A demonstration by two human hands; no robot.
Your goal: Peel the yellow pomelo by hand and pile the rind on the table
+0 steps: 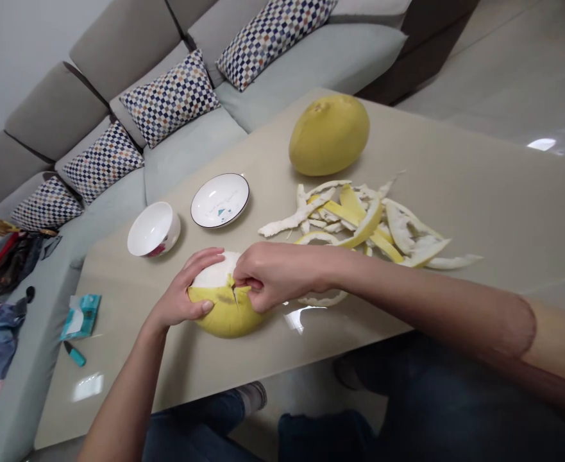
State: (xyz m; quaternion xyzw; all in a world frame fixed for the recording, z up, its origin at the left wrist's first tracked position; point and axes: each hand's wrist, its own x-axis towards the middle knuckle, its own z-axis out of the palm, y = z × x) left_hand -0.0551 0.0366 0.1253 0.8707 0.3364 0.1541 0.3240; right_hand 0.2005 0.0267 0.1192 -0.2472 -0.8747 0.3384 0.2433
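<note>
Hands together, clamped on the pomelo [227, 321]! Left hand [181, 289] cups its side, right hand [277, 276] digs fingertips [251, 273] into a slit in the waxy yellow rind [215, 314], white pith [217, 271] domed on top. Just beyond, curled peel [354, 215] heaps on the glossy table [190, 366], near a whole pomelo [329, 135], a white bowl [153, 230] and a plate [219, 200].
</note>
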